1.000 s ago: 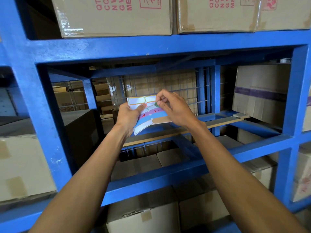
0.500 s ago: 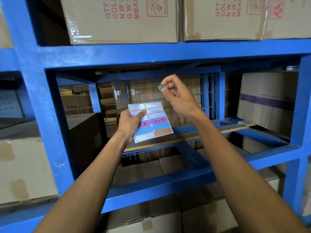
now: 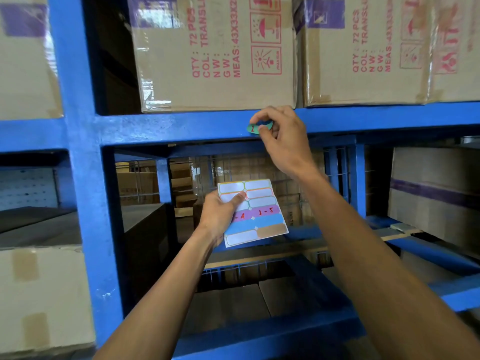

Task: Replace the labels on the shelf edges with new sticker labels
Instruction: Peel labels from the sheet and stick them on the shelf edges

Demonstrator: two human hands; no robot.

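My right hand pinches a small green sticker label with red writing and holds it against the front of the blue shelf edge. Part of the label is hidden behind my fingers. Lower down, my left hand grips a sticker sheet with my thumb on its face. The sheet carries several coloured labels; a purple one reads "1-5" in red.
Cardboard boxes stand on the shelf right above the edge, another box beside them. A blue upright post runs down the left. More boxes and a wire mesh back fill the bay below.
My right hand peeled the green label off the sheet and rose with it to the upper shelf edge. The view tilted upward. My left hand kept holding the sheet.
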